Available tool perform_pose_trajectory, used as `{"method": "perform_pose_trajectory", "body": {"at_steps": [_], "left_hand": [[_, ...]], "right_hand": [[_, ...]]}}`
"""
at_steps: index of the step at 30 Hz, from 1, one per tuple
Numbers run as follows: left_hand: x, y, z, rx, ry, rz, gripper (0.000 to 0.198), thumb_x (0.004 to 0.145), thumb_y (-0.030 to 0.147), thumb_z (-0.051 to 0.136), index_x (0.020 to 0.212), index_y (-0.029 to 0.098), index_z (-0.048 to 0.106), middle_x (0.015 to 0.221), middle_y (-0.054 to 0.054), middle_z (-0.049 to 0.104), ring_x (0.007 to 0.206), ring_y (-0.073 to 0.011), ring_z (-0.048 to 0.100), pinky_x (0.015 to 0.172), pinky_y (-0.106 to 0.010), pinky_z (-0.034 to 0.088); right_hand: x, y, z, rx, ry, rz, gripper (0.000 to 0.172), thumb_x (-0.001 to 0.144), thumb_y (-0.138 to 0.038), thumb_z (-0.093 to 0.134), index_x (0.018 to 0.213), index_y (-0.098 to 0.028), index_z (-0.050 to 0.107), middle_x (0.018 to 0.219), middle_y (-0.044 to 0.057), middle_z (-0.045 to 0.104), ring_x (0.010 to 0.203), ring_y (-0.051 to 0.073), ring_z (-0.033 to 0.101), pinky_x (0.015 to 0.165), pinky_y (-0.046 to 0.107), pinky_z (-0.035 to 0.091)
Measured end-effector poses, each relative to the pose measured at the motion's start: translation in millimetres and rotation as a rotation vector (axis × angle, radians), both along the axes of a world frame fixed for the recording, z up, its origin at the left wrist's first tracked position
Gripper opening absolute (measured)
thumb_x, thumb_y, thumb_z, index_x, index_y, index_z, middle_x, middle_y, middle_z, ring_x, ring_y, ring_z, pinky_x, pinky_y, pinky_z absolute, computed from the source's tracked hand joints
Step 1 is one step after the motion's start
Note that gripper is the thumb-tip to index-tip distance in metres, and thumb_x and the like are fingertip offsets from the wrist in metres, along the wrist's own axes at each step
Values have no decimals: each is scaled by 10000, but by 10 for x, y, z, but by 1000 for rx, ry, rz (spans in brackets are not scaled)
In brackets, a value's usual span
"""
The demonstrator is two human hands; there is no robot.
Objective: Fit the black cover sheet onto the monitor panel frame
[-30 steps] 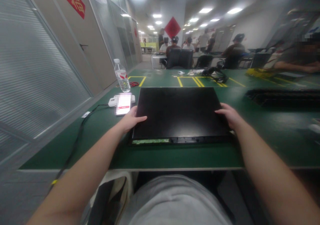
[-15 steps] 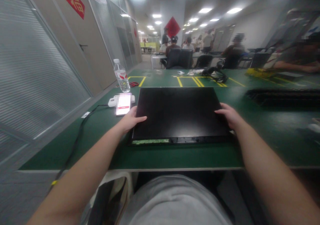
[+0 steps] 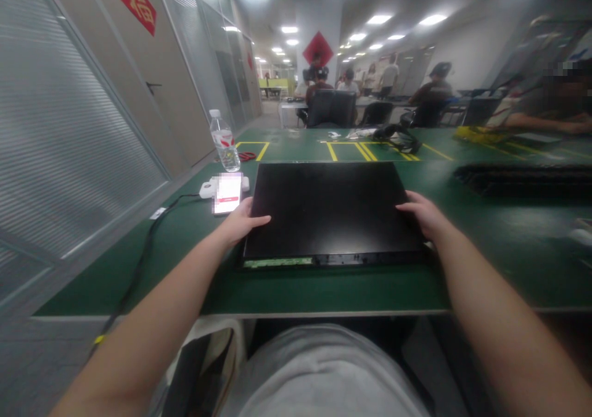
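A black flat display panel (image 3: 328,210) lies screen up in front of me, with a green circuit strip showing along the left half of its near edge. My left hand (image 3: 239,222) grips its left side, thumb over the screen and the other fingers hidden at the side or below. On the opposite side my right hand (image 3: 425,214) grips the right edge, its thumb also on top of the screen. Whether the panel rests fully on the green table (image 3: 324,297) or is slightly raised, I cannot tell.
Left of the panel are a lit phone (image 3: 228,193) leaning on a white power strip (image 3: 208,188), a water bottle (image 3: 225,142) and red-handled scissors (image 3: 247,156). A black cable (image 3: 148,244) runs off the left edge. Dark stacked strips (image 3: 522,181) lie right; black cables (image 3: 400,138) lie farther back.
My hands and the panel have stayed nearly still. In the background, people have shifted a little.
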State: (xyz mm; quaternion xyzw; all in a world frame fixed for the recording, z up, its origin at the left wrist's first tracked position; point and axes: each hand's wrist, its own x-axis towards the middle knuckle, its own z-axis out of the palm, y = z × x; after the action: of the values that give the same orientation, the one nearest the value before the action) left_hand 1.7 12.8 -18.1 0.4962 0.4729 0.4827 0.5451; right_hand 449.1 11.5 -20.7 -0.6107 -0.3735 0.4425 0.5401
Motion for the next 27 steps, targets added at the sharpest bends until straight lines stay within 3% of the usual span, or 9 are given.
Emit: {"method": "perform_pose_trajectory", "body": {"at_steps": [16, 27], "left_hand": [[11, -22, 33, -13, -4, 8, 665, 521, 125, 962, 1119, 203, 680, 1241, -106, 769, 1251, -361, 678, 1063, -532, 566], [0, 22, -22, -1, -19, 8, 666, 511, 136, 967, 1109, 207, 683, 1239, -102, 772, 1255, -362, 676, 1065, -524, 563]], "right_hand": [[33, 31, -27, -12, 14, 28, 632, 590, -141, 692, 1207, -282, 680, 885, 25, 779, 752, 271, 731, 653, 398, 590], [-1, 8, -13, 7, 8, 26, 591, 597, -124, 680, 1170, -270, 696, 880, 29, 783, 762, 270, 737, 664, 398, 603]]}}
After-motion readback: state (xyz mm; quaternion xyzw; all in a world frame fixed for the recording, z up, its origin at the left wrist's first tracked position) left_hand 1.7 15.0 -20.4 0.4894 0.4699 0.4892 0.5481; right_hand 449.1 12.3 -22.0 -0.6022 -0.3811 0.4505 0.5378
